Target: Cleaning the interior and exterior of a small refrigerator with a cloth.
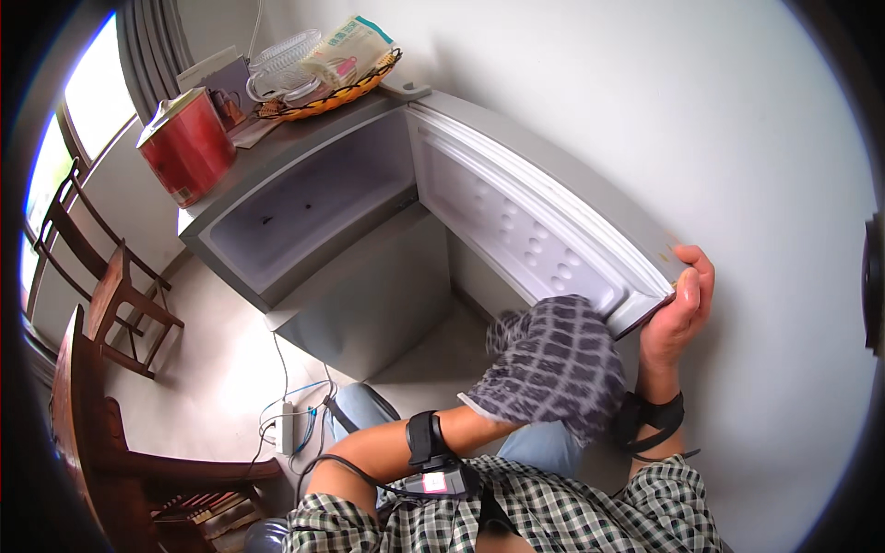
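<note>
Right hand (678,309) gripping fridge door (518,219), left hand hidden under cloth (560,364), grip unclear, printed packet (358,51)

Print on the pale packet (358,46) is too small to read.

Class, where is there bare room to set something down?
Bare: inside the open compartment; the floor between chair and fridge. Crowded: the fridge top, under the tin and basket; the floor around the power strip; the door's free end, where cloth and right hand are.
</note>
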`<state>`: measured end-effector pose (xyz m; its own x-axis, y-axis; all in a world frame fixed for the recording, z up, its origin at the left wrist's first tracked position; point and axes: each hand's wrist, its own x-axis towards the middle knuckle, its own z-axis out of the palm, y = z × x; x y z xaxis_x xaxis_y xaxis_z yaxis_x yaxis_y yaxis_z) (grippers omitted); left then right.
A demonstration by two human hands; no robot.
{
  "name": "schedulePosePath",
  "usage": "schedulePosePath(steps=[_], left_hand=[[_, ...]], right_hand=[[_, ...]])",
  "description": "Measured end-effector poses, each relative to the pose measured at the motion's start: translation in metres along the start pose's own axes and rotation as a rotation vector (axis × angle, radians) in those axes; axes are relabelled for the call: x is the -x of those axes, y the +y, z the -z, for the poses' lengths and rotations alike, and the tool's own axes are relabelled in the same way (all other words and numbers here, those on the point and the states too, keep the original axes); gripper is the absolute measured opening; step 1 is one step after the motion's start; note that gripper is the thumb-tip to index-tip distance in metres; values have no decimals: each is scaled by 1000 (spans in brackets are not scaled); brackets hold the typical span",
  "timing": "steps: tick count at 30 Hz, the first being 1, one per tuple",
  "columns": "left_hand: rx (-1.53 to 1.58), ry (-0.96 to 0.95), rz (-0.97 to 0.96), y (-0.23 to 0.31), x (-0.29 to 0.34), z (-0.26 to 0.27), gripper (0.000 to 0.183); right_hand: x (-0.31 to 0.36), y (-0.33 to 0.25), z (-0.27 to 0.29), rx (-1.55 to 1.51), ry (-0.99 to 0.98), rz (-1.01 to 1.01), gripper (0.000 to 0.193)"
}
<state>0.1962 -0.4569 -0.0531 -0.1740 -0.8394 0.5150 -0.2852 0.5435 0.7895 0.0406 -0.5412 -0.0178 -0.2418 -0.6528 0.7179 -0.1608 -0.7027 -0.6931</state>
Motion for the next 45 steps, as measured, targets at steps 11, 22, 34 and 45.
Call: schedulePosePath(steps=[11,22,34,45], left_hand=[[-503,306,-140,-95,-16,78,18],[-779,465,-171,-166,-100,132,18],[-825,455,-173,-163,-79,139,18],[-469,264,-430,-75,-74,60,26]], right_hand=[[-1,-5,1,248,26,79,31],[11,-9,-11,287,110,87,35],[18,-6,-9,457,1,250,31],[8,-4,-10,222,112,29,32]])
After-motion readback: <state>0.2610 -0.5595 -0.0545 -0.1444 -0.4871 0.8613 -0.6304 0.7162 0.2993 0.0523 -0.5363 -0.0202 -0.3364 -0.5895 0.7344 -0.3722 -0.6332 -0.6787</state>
